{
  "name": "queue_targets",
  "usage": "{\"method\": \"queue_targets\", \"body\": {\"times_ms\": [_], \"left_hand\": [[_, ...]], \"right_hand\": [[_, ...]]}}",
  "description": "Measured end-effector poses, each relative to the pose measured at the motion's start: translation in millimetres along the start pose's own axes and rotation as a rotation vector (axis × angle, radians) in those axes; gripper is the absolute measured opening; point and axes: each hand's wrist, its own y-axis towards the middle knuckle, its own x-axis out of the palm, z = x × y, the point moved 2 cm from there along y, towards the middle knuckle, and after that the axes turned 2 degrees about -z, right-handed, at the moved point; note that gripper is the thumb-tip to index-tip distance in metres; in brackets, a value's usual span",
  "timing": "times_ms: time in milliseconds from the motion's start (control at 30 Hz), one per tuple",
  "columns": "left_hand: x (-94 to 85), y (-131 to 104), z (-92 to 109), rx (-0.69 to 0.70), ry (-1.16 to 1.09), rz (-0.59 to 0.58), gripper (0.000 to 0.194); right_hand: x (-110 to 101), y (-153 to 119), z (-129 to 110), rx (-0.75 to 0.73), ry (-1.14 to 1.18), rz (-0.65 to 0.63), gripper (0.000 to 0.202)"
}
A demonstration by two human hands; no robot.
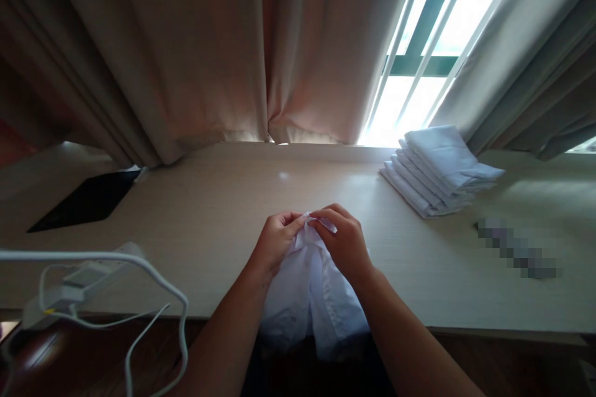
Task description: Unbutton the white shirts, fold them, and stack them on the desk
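A white button-up shirt [288,298] hangs from both my hands over the table's front edge, its lower part draping down towards my lap. My left hand [275,240] pinches the top of the cloth between thumb and fingers. Close beside it, my right hand [342,237] is closed on the same gathered part, fingertips nearly meeting those of the left. The shirt's front opening runs down the middle, with small buttons faintly visible along it. What exactly lies between the fingertips is too small to make out.
On the pale table [223,198], a stack of folded white cloths [435,167] stands at the back right. A pixelated object [516,249] lies nearer me. At left are a flat black item [88,198], a power strip [95,273] and a looping white cable [153,273]. Curtains [209,43] hang behind.
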Motion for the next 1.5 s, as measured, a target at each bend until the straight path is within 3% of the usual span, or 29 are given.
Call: {"method": "queue_targets", "body": {"times_ms": [133, 333, 567, 800, 1167, 1500], "left_hand": [[0.2, -7, -1, 0.018, -0.064, -0.015, 0.034], [-3.7, -11, 6, 0.099, 0.122, -0.089, 0.036], [-5.4, 0, -16, 0.075, 0.164, -0.071, 0.04], [-7.2, 11, -35, 0.114, 0.198, -0.005, 0.037], [-4.1, 14, -35, 0.101, 0.163, -0.039, 0.031], [-16.0, 9, -39, 0.075, 0.157, 0.0, 0.036]], "right_hand": [[5, -3, -3, -0.01, 0.003, 0.037, 0.013], [6, -6, 2, -0.014, 0.005, 0.046, 0.013], [11, -9, 14, 0.038, -0.031, 0.051, 0.011], [19, -9, 34, 0.085, -0.022, 0.013, 0.012], [4, -7, 35, 0.06, 0.008, -0.1, 0.014], [14, -12, 38, 0.049, -0.029, -0.158, 0.009]]}}
